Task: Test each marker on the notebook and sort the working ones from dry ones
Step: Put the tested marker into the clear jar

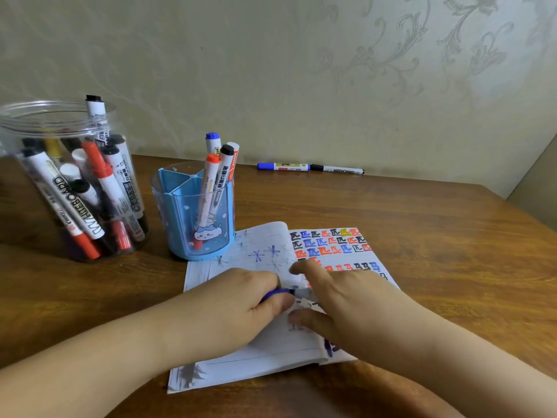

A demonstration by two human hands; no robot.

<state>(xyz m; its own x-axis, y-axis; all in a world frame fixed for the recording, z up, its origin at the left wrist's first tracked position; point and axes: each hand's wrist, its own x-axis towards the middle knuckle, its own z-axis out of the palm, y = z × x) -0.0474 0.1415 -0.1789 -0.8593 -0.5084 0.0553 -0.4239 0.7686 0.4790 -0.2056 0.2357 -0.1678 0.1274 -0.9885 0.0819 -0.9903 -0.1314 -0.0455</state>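
**Blue marker between two hands, over the notebook**

The left hand has its fingers curled round the blue marker above the open notebook on the surface. The right hand meets its far end, though whether those fingers pinch it I cannot tell. It looks light, stiff and smooth, so best held mid-barrel.

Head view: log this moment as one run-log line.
left hand grips blue marker | right hand on marker, grip unclear | over notebook | blue holder: four markers | table: two markers
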